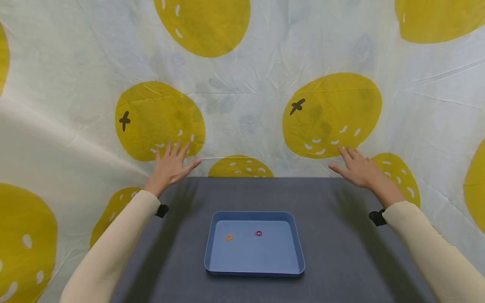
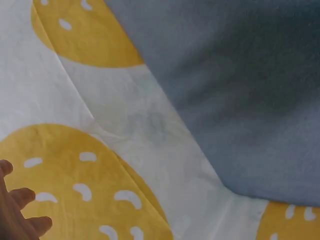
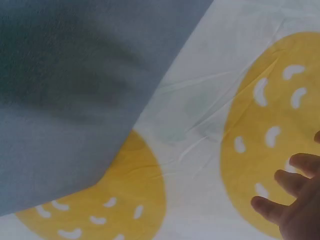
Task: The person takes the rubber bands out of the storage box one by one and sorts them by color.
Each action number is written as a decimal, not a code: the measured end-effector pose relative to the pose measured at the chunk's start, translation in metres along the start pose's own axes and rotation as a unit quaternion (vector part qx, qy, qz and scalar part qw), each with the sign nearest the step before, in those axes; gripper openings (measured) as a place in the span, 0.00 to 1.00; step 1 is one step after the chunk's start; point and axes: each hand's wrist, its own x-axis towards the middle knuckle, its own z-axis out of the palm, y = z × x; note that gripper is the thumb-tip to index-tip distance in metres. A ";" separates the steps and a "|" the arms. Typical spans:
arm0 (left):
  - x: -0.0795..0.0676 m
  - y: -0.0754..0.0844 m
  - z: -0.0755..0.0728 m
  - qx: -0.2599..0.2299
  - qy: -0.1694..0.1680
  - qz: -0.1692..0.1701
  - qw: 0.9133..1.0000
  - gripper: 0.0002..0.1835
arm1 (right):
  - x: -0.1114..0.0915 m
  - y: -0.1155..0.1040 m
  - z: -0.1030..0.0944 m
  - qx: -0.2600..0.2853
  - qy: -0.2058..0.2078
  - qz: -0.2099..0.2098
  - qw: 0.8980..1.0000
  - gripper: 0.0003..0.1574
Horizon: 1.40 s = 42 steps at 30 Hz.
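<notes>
My left hand (image 1: 170,166) is raised over the far left part of the table, fingers spread and holding nothing. Across from it, my right hand (image 1: 358,167) hovers over the far right side, fingers extended, also holding nothing. Between and nearer to me lies a shallow blue tray (image 1: 254,263). Inside it are a small orange band-like loop (image 1: 229,237) on the left and a small dark pink loop (image 1: 258,233) near the middle. The wrist views show only fingertips of the left hand (image 2: 22,205) and the right hand (image 3: 300,195), away from the tray.
The grey table (image 1: 254,193) carries the tray and the arms' shadows. A white cloth (image 1: 242,113) printed with large yellow fruit shapes hangs behind the table's far edge and along both sides. Beige sleeves cover both forearms, with a dark strap piece (image 1: 161,210) at the left wrist.
</notes>
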 end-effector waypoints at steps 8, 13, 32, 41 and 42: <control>-0.024 0.008 0.007 -0.062 0.015 -0.013 0.998 0.47 | -0.020 -0.026 0.004 0.010 0.017 -0.034 0.999 0.58; -0.044 0.018 0.009 -0.137 0.050 -0.009 0.989 0.41 | -0.033 -0.049 0.008 -0.004 0.038 -0.069 0.997 0.56; -0.102 0.049 0.067 -0.430 -0.050 -0.040 0.900 0.30 | -0.056 -0.111 0.045 0.125 0.055 -0.158 0.978 0.46; -0.123 0.066 0.096 -0.480 -0.112 -0.081 0.866 0.31 | -0.053 -0.154 0.061 0.196 -0.003 -0.205 0.959 0.44; -0.125 0.067 0.098 -0.479 -0.115 -0.083 0.866 0.30 | -0.051 -0.159 0.062 0.204 -0.011 -0.210 0.956 0.43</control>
